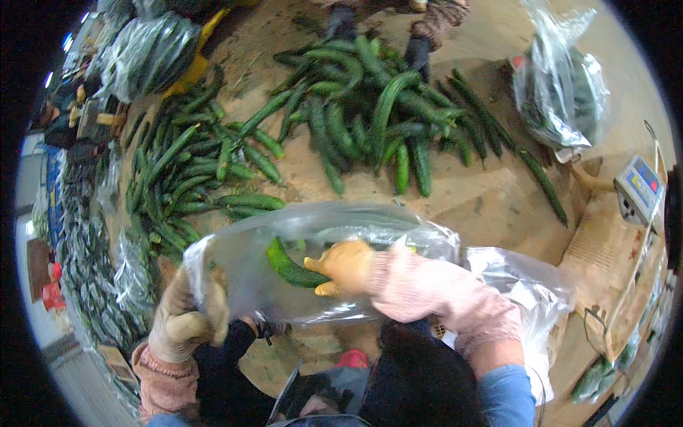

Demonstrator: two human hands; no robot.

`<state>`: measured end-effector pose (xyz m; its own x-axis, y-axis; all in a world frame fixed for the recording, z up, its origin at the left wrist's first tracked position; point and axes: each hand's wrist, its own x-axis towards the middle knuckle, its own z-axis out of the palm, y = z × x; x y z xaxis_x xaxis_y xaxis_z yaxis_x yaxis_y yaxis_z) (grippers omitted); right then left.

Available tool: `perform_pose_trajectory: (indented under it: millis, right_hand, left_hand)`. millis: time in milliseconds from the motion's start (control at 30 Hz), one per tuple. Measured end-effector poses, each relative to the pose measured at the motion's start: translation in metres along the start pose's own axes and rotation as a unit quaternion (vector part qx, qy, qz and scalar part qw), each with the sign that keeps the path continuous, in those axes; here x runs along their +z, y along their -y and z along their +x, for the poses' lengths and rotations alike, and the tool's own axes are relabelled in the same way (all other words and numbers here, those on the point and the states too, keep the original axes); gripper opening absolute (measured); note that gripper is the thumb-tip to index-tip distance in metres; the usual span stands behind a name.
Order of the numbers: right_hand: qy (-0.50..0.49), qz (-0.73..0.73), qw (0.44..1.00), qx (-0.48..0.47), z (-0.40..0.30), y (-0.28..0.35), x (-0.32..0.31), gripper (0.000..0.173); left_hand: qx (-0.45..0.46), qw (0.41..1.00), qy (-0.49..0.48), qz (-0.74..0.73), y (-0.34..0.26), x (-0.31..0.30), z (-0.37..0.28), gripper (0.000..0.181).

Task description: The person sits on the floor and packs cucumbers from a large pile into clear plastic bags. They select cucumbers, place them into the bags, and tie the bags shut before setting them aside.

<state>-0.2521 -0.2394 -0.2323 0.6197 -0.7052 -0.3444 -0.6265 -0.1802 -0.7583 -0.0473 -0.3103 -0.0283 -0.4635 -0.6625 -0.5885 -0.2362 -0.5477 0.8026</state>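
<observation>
A long clear plastic bag (245, 299) stretches across in front of me. My left hand (189, 315), in a pale knit glove, grips the bag at its left end. My right hand (341, 267), in a yellowish glove under a pink sleeve, holds the right end of a curved green cucumber (291, 267) within the bag's outline; whether the hand is inside the bag or over it is not clear. More green shows through the film behind my right hand. Beyond the bag lie a loose pile of cucumbers (187, 176) at left and a larger heap (368, 117) ahead.
A filled plastic bag (565, 101) stands at the upper right, near a digital scale (640, 187) and a plastic crate (597, 240). Another filled bag (149, 56) is at the upper left. Many bagged cucumbers (90, 256) line the left side. Another person's legs (419, 50) are behind the heap.
</observation>
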Motion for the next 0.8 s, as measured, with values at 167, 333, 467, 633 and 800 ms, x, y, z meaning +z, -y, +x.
perform_pose_trajectory:
  millis: [167,333,467,633,800]
  right_hand:
    - [0.102,0.019,0.994,0.021,-0.014,-0.017,0.041,0.055]
    - [-0.283,0.5,0.817,-0.049,-0.159,-0.084,-0.041,0.024]
    - [-0.459,0.158,0.663,0.57,-0.261,-0.284,-0.026,0.045]
    - [-0.399,-0.188,0.563,0.7,-0.37,-0.4,0.026,0.08]
    - [-0.231,0.01,0.598,0.767,-0.32,-0.34,-0.009,0.066]
  left_hand:
    - [0.003,0.992,-0.097,-0.077,0.011,-0.019,-0.001,0.087]
    - [-0.036,0.993,-0.098,-0.059,0.015,-0.025,-0.013,0.08]
    - [-0.013,0.997,-0.073,-0.028,0.018,-0.025,-0.002,0.068]
    - [-0.03,0.996,-0.08,-0.028,0.021,-0.027,0.013,0.071]
    - [-0.018,0.992,-0.103,-0.072,0.018,-0.013,0.007,0.079]
